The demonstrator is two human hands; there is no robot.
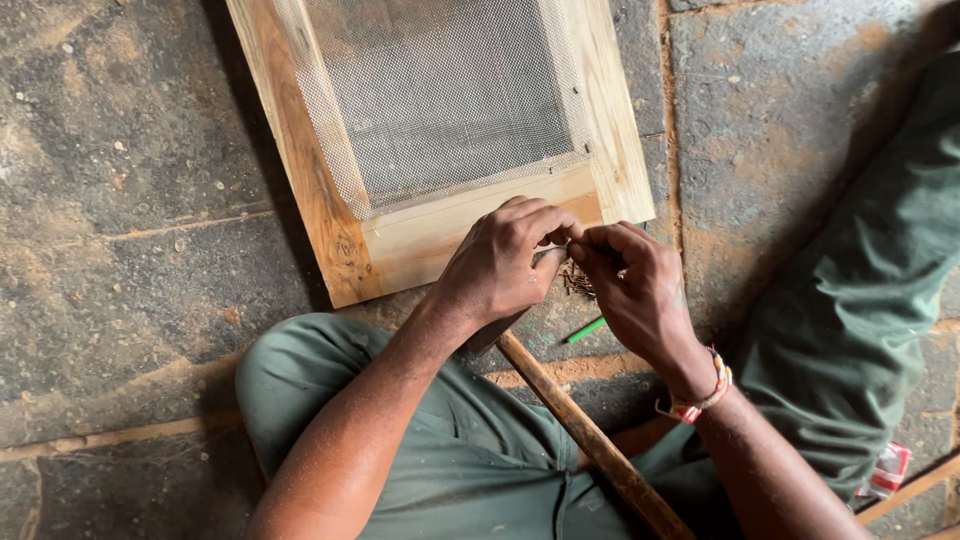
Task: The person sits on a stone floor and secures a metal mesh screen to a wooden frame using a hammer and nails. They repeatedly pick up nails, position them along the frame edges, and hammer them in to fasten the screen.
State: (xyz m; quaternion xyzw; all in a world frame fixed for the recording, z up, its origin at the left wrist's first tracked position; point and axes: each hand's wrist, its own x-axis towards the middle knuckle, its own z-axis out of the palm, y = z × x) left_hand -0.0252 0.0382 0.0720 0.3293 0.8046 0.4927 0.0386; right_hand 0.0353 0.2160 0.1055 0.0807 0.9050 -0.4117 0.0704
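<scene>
Both hands, left [500,262] & right [640,290], pinch shut on small nails [577,282] by the wood frame's [430,245] near corner, hammer [590,435] resting against the lap, ready to hand.

frame [420,235] on floor [130,200], ahead of hands | nails [577,281] under fingertips | stick [590,435] between legs

Bare grey stone floor [130,220] lies open to the left of the pale wooden frame with wire mesh [440,110]. Nearer the body, a long brown wooden handle [590,440], a small green stick [586,329] and green-trousered knees [850,320] hem the hands in.
</scene>
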